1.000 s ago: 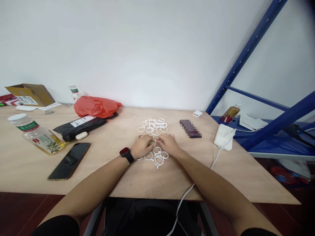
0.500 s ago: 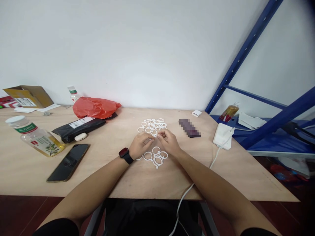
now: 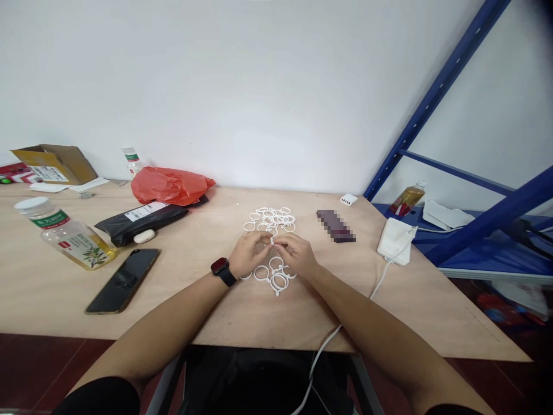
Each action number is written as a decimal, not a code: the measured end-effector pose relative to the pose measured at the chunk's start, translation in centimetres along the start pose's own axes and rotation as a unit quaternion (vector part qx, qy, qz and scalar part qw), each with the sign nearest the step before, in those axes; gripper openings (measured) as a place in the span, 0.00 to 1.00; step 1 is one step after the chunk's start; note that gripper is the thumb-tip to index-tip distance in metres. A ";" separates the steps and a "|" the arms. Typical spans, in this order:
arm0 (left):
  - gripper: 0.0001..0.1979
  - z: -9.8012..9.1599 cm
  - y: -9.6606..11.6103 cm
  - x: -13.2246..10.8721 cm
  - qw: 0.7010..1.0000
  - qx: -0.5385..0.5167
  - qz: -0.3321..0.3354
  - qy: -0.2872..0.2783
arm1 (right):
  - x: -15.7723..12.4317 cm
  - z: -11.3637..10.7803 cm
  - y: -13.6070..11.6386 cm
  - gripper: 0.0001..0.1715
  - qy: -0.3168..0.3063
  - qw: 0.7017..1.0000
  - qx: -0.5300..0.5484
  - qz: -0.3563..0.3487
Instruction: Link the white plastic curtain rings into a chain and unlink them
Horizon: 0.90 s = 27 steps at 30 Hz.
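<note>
Grip: left hand (image 3: 249, 255) and right hand (image 3: 301, 255) meet fingertip to fingertip, both pinching one small white piece (image 3: 272, 241); fingers cover much of it, so its exact form cannot be told.
Piece: held between the hands, in the middle of the scene; it is probably light and slim, so a soft pinch, one hand bracing while the other makes small movements, should serve better than force.
Thumbs: both on the near side of the pinch; leaving a little of the white piece showing between them would help in judging its angle.
Watch (image 3: 222, 270): on the left wrist, low over the table (image 3: 233, 325); a low working height should make a slip harmless.
Near rings (image 3: 272, 282): loose white loops with small tabs, on the near side of the fingers, some overlapping; the wrists would best be lifted clear of them when shifting.
Far rings (image 3: 272, 219): a denser, overlapping heap just beyond the fingertips; a knuckle pushed forward could nudge it.
Cord (image 3: 380, 280): white, running from the white box (image 3: 395, 241) at the right and passing under the right forearm (image 3: 367, 314); slack there should prevent tugging.
Phone (image 3: 123, 281): at the left, well apart from the fingers.
</note>
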<state>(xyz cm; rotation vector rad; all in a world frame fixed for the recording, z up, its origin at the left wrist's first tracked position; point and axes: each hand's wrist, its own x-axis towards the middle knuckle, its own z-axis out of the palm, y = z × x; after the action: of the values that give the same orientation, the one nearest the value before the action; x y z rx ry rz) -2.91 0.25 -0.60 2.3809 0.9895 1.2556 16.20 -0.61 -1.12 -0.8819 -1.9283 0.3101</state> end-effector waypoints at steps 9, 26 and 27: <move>0.09 -0.1 -0.1 0.3 1.000 0.018 0.008 0.020 | 0.2 -0.1 -0.2 0.08 0.003 1.000 -0.001 -0.006; 0.02 -0.8 0.3 0.6 0.997 0.018 0.024 -0.072 | 0.6 -0.6 2.8 0.18 -0.065 0.990 -0.058 0.113; 0.03 -0.8 0.4 0.6 0.993 0.021 0.037 -0.107 | 0.6 -0.8 3.5 0.19 -0.090 0.984 -0.090 0.123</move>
<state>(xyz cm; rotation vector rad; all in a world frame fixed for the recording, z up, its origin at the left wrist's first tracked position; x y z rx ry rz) -3.17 0.30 0.40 2.5402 0.8792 0.9860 18.30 2.16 -2.18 -1.2537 -2.0376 0.3749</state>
